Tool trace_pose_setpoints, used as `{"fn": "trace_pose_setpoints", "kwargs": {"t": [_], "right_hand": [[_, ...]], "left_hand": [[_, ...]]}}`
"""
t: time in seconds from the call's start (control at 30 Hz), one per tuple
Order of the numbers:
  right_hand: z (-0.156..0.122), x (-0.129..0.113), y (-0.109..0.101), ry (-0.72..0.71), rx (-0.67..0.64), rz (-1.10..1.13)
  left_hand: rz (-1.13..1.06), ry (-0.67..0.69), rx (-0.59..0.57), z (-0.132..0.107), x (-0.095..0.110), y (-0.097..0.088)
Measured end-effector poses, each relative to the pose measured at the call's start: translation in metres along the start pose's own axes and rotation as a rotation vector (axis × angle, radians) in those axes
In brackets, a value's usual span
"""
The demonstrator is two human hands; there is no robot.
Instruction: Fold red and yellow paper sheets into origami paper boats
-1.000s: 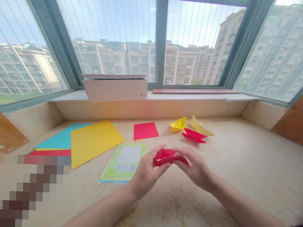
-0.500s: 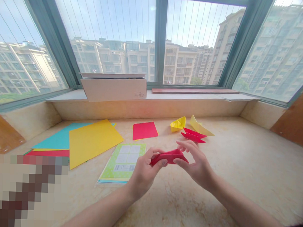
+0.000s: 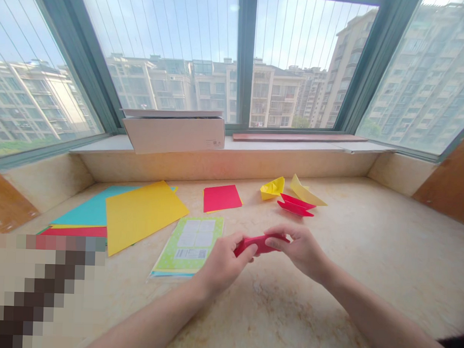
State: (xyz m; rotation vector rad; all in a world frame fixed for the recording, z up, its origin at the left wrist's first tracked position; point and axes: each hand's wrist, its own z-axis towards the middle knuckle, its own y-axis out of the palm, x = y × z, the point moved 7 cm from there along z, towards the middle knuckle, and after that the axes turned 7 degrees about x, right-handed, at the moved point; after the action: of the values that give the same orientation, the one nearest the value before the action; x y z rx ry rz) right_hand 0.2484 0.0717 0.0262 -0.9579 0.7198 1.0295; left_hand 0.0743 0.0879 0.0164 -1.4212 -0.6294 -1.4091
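the left hand [image 3: 223, 262] and the right hand [image 3: 300, 252] were close together, both clamped on a narrow folded piece of red paper [image 3: 260, 244] and holding it crosswise in front of the body. the paper lay between the two grips, with its left part hidden behind the left thumb and fingers and its right end pinched under the right fingers. only a short red stretch showed between the hands, so the inside of the fold could not be made out. too hard a squeeze could have crushed the creases, and an uneven pull between the hands could have torn the paper along a fold or let its layers slide out of line. if either pinch had loosened, the paper could have sprung open or dropped onto the pale stone ledge [image 3: 339, 249]. a wide outward move of the right hand could have reached a red paper boat [image 3: 295, 205], which sat beyond it beside a yellow paper boat [image 3: 272, 188] and a pale yellow paper boat [image 3: 305, 193]. a green printed packet [image 3: 187, 246] lay just beside the left hand, where falling paper could have landed, while a red paper square [image 3: 222, 198] and a yellow sheet [image 3: 143, 214] lay farther off.
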Motion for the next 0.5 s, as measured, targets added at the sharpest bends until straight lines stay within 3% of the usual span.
{"fn": "trace_pose_setpoints", "kwargs": {"t": [0.13,0.27,0.4,0.5], "right_hand": [[-0.0011,-0.0042,0.0036,-0.014,-0.073,-0.022],[0.0007,-0.0037,-0.0029,0.044,-0.015,-0.024],[0.0017,-0.0063,-0.0010,0.079,-0.096,0.026],[0.0019,-0.0031,-0.0029,0.088,-0.090,-0.003]], "left_hand": [[-0.045,-0.077,-0.090,-0.0021,-0.0063,0.0079],[-0.125,-0.070,-0.036,0.0005,-0.0041,0.0045],[-0.171,-0.086,0.033,0.0023,-0.0011,-0.0011],[-0.128,-0.123,0.003,0.0011,-0.0001,0.0001]]}}
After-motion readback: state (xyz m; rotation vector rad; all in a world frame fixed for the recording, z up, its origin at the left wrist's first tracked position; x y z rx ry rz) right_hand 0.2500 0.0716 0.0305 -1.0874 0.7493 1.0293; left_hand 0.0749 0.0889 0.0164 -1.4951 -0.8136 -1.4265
